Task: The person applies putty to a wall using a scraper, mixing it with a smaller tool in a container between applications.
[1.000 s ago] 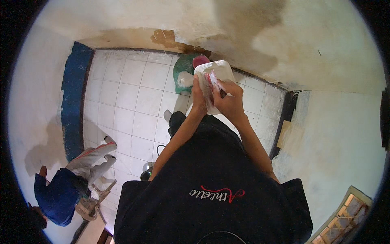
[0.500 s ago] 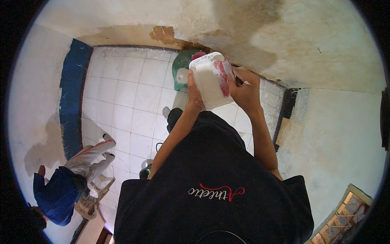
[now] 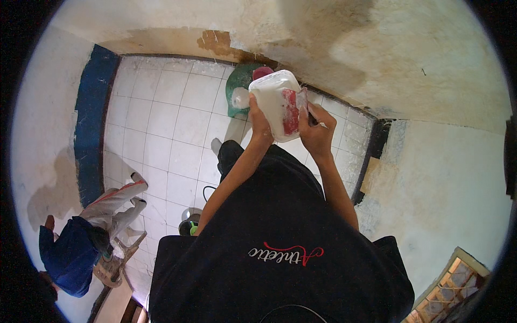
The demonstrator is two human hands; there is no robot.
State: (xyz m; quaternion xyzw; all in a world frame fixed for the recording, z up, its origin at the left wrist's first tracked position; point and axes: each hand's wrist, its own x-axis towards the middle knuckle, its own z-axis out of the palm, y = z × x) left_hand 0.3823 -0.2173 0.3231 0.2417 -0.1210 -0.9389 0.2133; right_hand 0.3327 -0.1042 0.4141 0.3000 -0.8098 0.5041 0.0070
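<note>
Up at the centre, a white rectangular tray [image 3: 272,94] with pale paste inside is gripped along its left side by my left hand [image 3: 259,121], thumb on the rim. My right hand [image 3: 318,132] is closed on a red scraper [image 3: 291,110] smeared with white paste, its broad blade inside the tray along the right side. The scraper's handle is mostly hidden by my fingers. Beyond the tray, on the floor, lie a green sack [image 3: 235,81], a translucent white object [image 3: 239,98] and a pink round container [image 3: 263,72].
A co-worker [image 3: 67,258] in blue top and pale trousers is at the lower left beside a chair [image 3: 116,266]. A round pot [image 3: 189,219] stands on the tiled floor [image 3: 180,145]. Stained walls [image 3: 425,70] surround me; a window grille [image 3: 447,285] is at lower right.
The tray has shifted left and up since a second ago. The scraper moved from mid-tray to its right side. My right hand swung right, then slightly back left.
</note>
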